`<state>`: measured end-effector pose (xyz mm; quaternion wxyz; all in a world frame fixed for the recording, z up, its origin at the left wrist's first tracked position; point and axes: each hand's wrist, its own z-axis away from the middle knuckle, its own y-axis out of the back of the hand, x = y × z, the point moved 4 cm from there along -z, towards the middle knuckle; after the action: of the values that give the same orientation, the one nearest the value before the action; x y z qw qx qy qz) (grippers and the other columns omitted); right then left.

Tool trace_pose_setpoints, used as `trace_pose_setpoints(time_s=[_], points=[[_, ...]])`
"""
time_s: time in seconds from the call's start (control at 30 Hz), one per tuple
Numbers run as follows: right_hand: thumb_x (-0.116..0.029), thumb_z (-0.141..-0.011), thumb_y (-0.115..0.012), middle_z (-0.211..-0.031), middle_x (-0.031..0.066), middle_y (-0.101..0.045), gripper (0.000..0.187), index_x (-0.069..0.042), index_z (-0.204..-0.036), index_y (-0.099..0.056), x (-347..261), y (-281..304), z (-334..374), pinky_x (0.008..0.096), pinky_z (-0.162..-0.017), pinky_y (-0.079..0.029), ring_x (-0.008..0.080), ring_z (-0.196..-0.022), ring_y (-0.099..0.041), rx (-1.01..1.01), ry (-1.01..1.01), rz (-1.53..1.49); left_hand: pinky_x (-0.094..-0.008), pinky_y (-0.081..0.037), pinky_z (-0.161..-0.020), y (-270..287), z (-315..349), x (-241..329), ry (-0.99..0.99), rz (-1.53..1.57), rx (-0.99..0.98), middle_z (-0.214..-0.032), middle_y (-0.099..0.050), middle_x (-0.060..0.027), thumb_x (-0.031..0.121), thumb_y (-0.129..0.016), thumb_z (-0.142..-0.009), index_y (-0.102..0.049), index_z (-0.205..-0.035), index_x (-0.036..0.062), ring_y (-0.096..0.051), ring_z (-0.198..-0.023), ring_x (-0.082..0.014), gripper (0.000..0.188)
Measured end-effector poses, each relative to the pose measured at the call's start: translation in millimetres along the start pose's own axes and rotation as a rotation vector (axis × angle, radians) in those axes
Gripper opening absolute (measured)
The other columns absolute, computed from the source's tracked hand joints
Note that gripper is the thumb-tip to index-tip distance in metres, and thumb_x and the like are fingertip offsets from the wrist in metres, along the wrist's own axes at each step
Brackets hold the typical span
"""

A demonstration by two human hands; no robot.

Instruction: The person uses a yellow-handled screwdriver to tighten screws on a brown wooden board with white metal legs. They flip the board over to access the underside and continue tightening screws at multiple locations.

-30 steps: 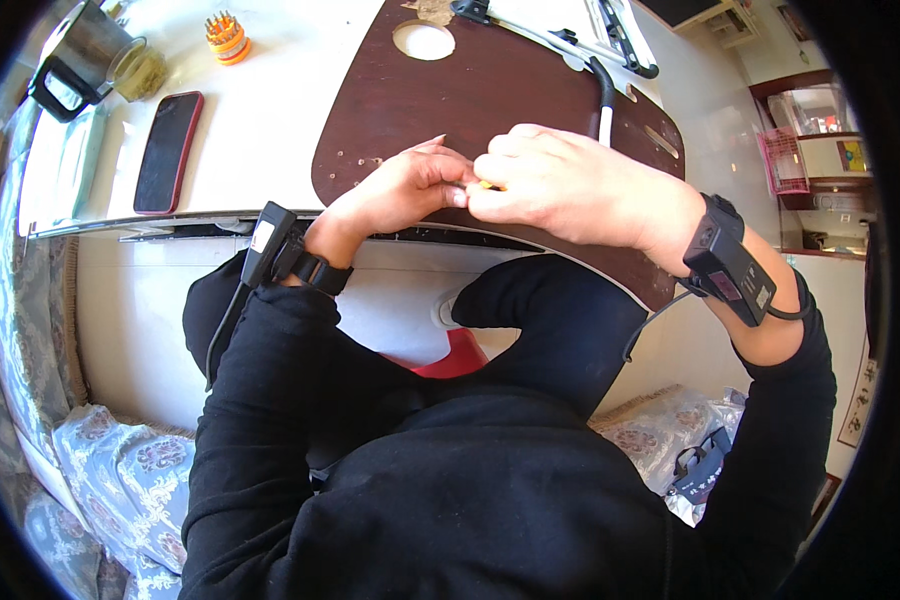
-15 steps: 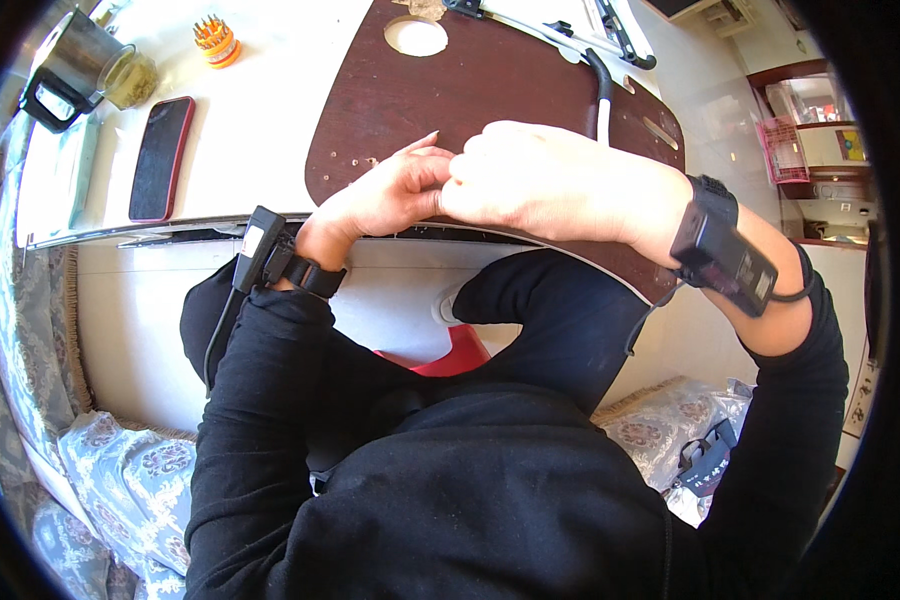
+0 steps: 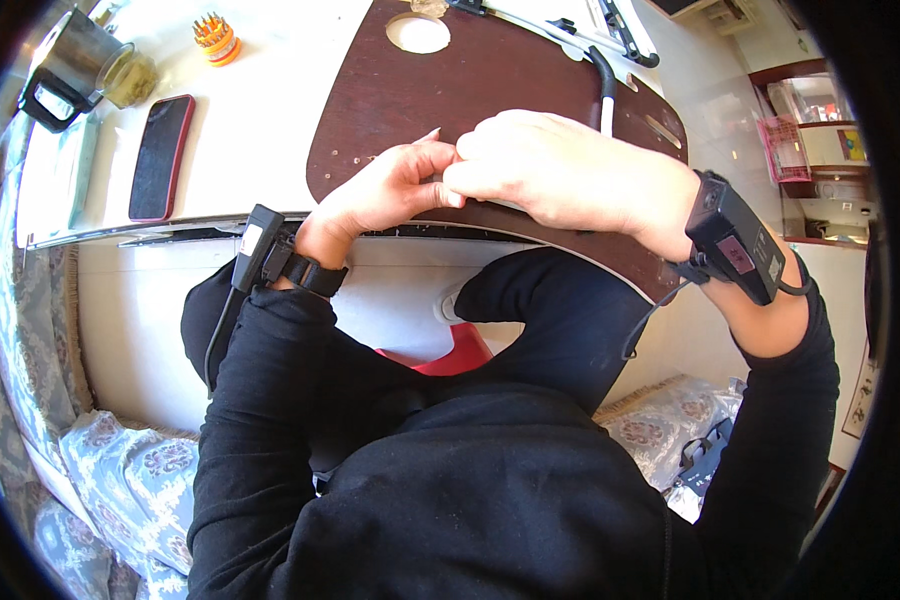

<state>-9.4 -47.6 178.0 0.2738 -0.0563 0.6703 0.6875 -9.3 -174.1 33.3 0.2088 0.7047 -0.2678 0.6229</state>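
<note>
Since the earlier frame the right hand (image 3: 560,170) has closed further over the left hand (image 3: 390,190); both press together, pinching something probably small and hidden, on the dark brown board (image 3: 390,90). On the white surface (image 3: 260,110) lie a red phone (image 3: 160,155), an orange bit holder (image 3: 216,38) and a glass mug (image 3: 75,62) of yellowish liquid.

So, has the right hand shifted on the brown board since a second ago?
No: the right hand stays against the left hand at the brown board's near edge.
</note>
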Motion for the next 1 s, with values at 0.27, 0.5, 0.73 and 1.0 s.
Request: trace_pose_setpoints(time_s=[0.27,0.5,0.73,1.0], points=[[-0.019,-0.096,-0.06,-0.094,0.0112,-0.064,0.016,-0.009,-0.108,-0.066,-6,5,4,0.0394,-0.082,-0.053,0.0311,-0.093,-0.064,-0.033,0.011,0.107,-0.0433,-0.033,-0.117,-6,-2,7,-0.094,-0.128,0.133,-0.091,-0.071,-0.0029,0.013,-0.069,-0.094,-0.071,-0.107,0.0103,-0.067,-0.096,-0.0201,0.014],[-0.017,-0.097,-0.057,-0.087,0.0176,-0.066,0.016,-0.002,-0.096,-0.064,0,-2,10,0.0425,-0.078,-0.053,0.0352,-0.086,-0.066,-0.023,-0.358,0.136,-0.0382,-0.045,-0.104,-5,-2,4,0.027,-0.084,0.112,-0.092,-0.067,-0.0037,0.009,-0.07,-0.091,-0.071,-0.101,0.0066,-0.065,-0.091,-0.0214,0.01],[-0.012,-0.095,-0.058,-0.09,0.0125,-0.063,0.009,-0.006,-0.099,-0.064,1,-5,16,0.0405,-0.084,-0.051,0.0312,-0.094,-0.062,0.093,0.025,0.177,-0.0548,-0.017,-0.125,-5,-3,3,-0.148,-0.218,0.071,-0.098,-0.072,-0.0029,0.014,-0.067,-0.095,-0.071,-0.106,0.0098,-0.067,-0.095,-0.0207,0.012],[-0.013,-0.094,-0.061,-0.08,0.0145,-0.062,0.01,-0.005,-0.098,-0.059,4,-5,15,0.0438,-0.076,-0.052,0.0358,-0.08,-0.065,-0.018,-0.408,0.079,-0.0459,-0.026,-0.123,-5,-2,6,0.062,-0.165,0.106,-0.094,-0.072,-0.0036,0.011,-0.071,-0.092,-0.071,-0.096,0.0068,-0.066,-0.095,-0.0174,0.006]])
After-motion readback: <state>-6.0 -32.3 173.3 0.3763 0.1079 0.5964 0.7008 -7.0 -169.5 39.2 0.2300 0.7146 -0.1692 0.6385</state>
